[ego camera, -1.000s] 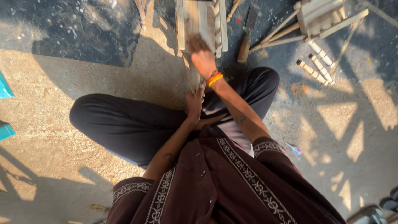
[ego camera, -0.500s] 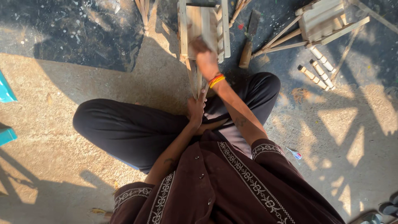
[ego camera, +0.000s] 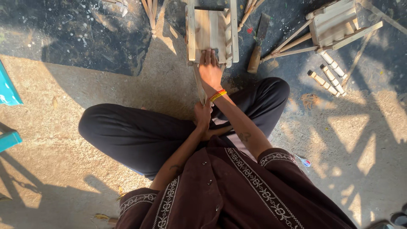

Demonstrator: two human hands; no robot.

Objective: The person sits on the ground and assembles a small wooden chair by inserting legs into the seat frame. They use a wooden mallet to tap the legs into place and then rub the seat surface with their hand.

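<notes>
I sit cross-legged on the ground in dark trousers. A small pale wooden frame with slats [ego camera: 212, 32] lies on the floor ahead of my knees. My right hand [ego camera: 210, 70], with a red and yellow band at the wrist, presses on its near end, fingers over the wood. A thin wooden strip [ego camera: 199, 85] runs from the frame back toward my lap. My left hand [ego camera: 202, 115] is closed round the near end of that strip.
A wooden-handled chisel [ego camera: 257, 46] lies right of the frame. A second small wooden frame [ego camera: 335, 25] with thin sticks sits at the upper right, short dowels [ego camera: 328, 74] beside it. Loose sticks [ego camera: 150, 10] lie at top centre. A turquoise object [ego camera: 8, 91] is at the left edge.
The view has shifted slightly. My right hand has moved up along the strip onto the near end of the wooden frame. My left hand keeps its hold on the strip.
</notes>
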